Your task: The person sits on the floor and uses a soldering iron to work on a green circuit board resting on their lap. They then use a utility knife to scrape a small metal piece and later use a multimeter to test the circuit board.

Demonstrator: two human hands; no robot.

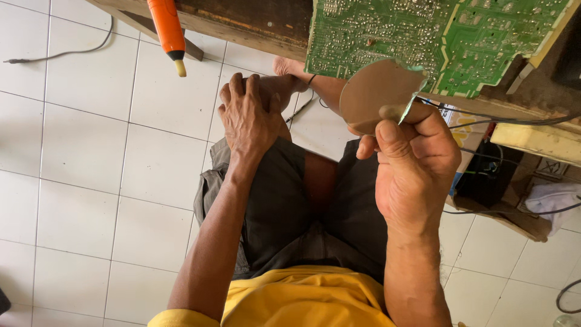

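My right hand is raised in front of me and grips a small round brown disc by its lower edge, thumb on top. The disc is held just below a large green circuit board that lies on a wooden bench at the top. My left hand rests flat on my left knee, fingers spread over it and holding nothing. I sit in dark shorts and a yellow shirt, with one bare foot on the floor.
An orange tool with a pale tip hangs over the wooden bench edge at upper left. Black wires run right from the board. A low wooden shelf with clutter stands at right. White floor tiles fill the left.
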